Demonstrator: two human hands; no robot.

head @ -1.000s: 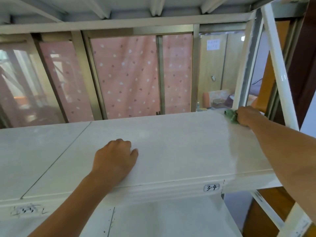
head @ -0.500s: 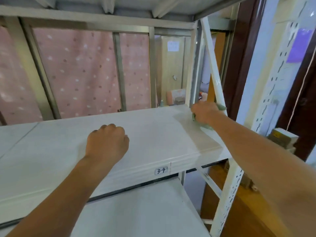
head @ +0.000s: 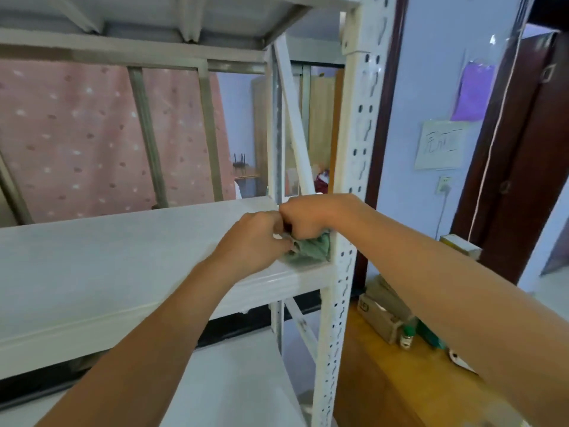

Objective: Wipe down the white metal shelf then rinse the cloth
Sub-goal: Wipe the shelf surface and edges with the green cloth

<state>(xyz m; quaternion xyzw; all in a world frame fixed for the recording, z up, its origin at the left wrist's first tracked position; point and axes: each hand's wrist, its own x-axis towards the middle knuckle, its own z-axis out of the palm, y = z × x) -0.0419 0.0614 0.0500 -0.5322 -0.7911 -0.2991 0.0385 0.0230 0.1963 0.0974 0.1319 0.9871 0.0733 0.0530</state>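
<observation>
Green cloth (head: 311, 248) is wadded up right against the perforated post (head: 354, 167), right hand (head: 304, 220) fisted round it, left hand (head: 255, 240) pinching its edge. Shelf (head: 123, 257) stretches leftward from that post.

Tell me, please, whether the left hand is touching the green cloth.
Touching. The head view shows the left hand pinching the green cloth at the shelf corner.

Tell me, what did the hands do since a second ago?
The left hand lifted off the shelf and moved right to pinch the green cloth. The right hand pulled the cloth from the back corner forward to the front post. The right hand still grips the cloth; the shelf stayed put.
</observation>
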